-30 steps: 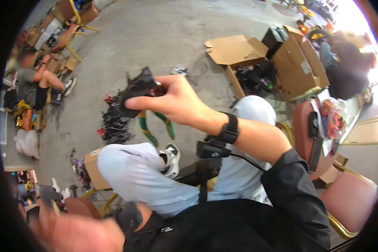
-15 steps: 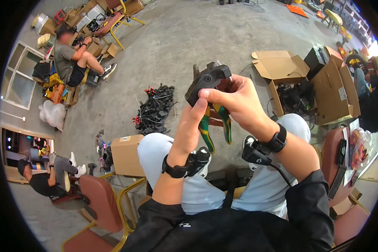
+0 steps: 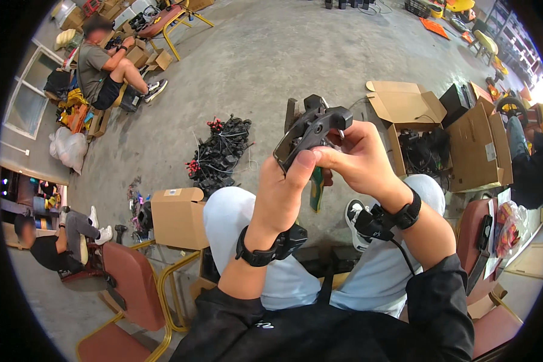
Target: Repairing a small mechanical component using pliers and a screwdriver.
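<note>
Holding a black plastic part (image 3: 317, 128) above the floor (image 3: 271, 66), left grip (image 3: 279, 194) and right grip (image 3: 363, 161) are clamping on it; green handle (image 3: 317, 190) hanging below. Toward floor's right edge, open box (image 3: 397, 149) is containing black gear (image 3: 425, 151); taller carton (image 3: 469, 145) is bearing white label (image 3: 490, 151).

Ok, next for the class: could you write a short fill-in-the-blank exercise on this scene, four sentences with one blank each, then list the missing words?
The left grip and right grip hold a device coloured ____.
The handle showing below it is mainly coloured ____.
On the floor, the bundle of black parts has ends coloured ____.
The open box on the right is made of ____.
Missing words: black; green; red; cardboard.
</note>
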Tool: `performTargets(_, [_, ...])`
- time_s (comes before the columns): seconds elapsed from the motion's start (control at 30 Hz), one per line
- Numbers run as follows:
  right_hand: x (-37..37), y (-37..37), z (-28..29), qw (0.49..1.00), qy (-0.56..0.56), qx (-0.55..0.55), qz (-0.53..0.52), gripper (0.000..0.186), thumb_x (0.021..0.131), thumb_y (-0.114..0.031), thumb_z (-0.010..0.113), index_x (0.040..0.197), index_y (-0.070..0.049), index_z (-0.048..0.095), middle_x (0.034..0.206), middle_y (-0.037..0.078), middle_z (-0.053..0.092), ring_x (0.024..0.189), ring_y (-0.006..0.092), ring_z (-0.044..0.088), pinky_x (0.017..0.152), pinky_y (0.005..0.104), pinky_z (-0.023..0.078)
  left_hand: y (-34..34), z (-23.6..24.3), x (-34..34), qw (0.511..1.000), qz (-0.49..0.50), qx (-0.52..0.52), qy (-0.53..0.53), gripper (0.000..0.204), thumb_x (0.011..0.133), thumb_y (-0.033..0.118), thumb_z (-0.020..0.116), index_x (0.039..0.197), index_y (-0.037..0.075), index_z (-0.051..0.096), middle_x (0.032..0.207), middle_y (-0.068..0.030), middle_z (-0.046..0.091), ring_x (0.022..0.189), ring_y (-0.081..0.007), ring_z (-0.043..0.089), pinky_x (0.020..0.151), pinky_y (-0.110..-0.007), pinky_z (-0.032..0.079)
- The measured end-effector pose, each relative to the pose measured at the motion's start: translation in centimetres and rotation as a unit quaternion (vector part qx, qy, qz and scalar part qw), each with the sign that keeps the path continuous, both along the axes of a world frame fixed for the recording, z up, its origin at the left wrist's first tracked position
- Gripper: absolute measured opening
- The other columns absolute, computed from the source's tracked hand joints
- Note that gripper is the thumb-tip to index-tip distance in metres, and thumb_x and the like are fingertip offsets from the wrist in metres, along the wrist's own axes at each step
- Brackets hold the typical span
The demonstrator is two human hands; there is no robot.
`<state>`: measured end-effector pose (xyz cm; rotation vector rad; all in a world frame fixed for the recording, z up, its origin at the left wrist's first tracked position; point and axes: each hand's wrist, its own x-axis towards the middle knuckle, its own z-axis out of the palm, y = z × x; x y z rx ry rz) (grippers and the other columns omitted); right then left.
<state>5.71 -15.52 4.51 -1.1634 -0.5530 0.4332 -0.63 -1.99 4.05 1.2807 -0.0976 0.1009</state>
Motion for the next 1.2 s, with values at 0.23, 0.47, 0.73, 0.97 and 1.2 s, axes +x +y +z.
performTargets(0.23, [-0.2,0.8,-0.8,0.995,0.037,0.09,0.003,0.027,0.086,-0.023,0.065,0.094,0.002,0.062,0.079,0.004,0.062,0.061,0.0098,0.054,0.052,0.0246,0.044,1.4,-1.2,-0.1,0.979,0.073,0.179,-0.057,0.032,0.083,0.025,0.065,0.101,-0.001,0.055,0.067,-0.0016,0.059,0.061,-0.0082,0.055,0.054,-0.023,0.042])
performTargets(0.47, [-0.4,0.5,-0.2,0.995,0.083,0.05,0.015,0.03,0.084,-0.024,0.068,0.099,0.002,0.061,0.089,0.004,0.063,0.077,0.0088,0.056,0.07,0.0238,0.047,1.3,-1.1,0.1,0.947,0.147,0.261,-0.117,0.033,0.078,0.022,0.07,0.096,0.001,0.054,0.068,-0.0084,0.062,0.059,-0.0177,0.063,0.053,-0.028,0.046])
performTargets(0.73, [-0.4,1.3,1.0,0.972,0.076,0.049,-0.216,0.029,0.089,-0.019,0.059,0.11,0.001,0.057,0.082,-0.002,0.055,0.07,0.0034,0.045,0.063,0.018,0.036,1.7,-1.3,0.6,0.964,0.157,0.214,-0.017,0.027,0.09,0.022,0.058,0.105,0.0,0.053,0.073,-0.004,0.058,0.064,-0.0118,0.059,0.059,-0.025,0.049])
performTargets(0.97, [-9.6,-0.2,7.7,0.962,-0.146,0.231,0.004,0.016,0.09,-0.014,0.048,0.085,0.0,0.055,0.066,0.001,0.047,0.056,0.0091,0.039,0.055,0.0253,0.033,1.7,-1.9,1.2,0.976,0.165,0.143,-0.021,0.024,0.09,0.025,0.059,0.096,0.002,0.054,0.064,-0.0009,0.055,0.053,-0.0089,0.054,0.05,-0.024,0.044])
performTargets(1.2, [-10.0,-0.9,7.5,0.92,-0.237,0.309,0.049,0.016,0.089,-0.015,0.049,0.083,-0.002,0.056,0.066,-0.001,0.048,0.057,0.0088,0.039,0.056,0.0254,0.032,1.4,-1.9,1.2,0.976,0.159,0.147,-0.034,0.024,0.09,0.025,0.059,0.095,0.002,0.053,0.063,-0.0009,0.054,0.053,-0.0082,0.053,0.05,-0.024,0.045])
